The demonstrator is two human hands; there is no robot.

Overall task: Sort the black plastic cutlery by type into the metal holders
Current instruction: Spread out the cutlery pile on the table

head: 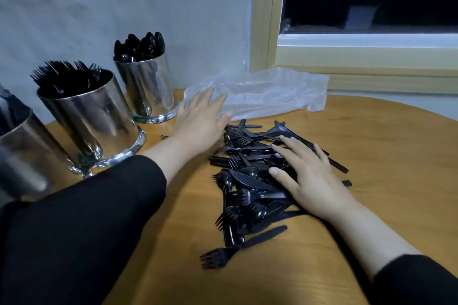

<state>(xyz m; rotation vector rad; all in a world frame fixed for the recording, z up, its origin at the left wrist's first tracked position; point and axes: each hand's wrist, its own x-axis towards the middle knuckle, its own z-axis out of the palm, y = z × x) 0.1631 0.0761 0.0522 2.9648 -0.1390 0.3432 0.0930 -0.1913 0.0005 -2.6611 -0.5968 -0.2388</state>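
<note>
A heap of black plastic forks, spoons and knives [247, 181] lies mixed on the round wooden table [371, 146]. My right hand [307, 176] rests flat on the right side of the heap, fingers straight. My left hand [200, 119] lies flat on the table at the heap's far left edge, fingers spread and touching a clear plastic bag [267, 91]. Three metal holders stand at the left: the far one [148, 86] has spoons, the middle one [91, 119] has forks, and the near one [22, 153] is cut off by the frame edge.
A single fork [218, 256] lies apart at the near end of the heap. A grey wall runs behind the holders. A wooden window frame [347, 57] stands behind the table at the right.
</note>
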